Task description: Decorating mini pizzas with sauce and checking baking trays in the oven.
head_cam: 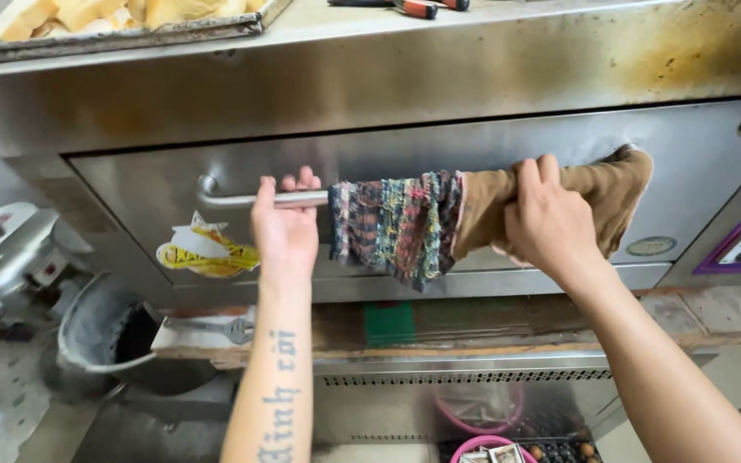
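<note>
Oven door handle (242, 199) | steel bar, stiff, likely hot | my left hand (286, 225) curled around bare metal at left | my right hand (547, 221) closed on brown cloth (606, 193) wrapping it at right | soft plaid cloth (398, 225) hangs between, safer grip.

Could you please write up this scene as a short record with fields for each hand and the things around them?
Left hand: grips the bare metal handle of the oven door
Right hand: grips the brown cloth wrapped over the handle
Between hands: striped cloth hanging on the handle
On top: tray with pale pieces
Below: wooden board, wrench
Lower left: mixer
</note>
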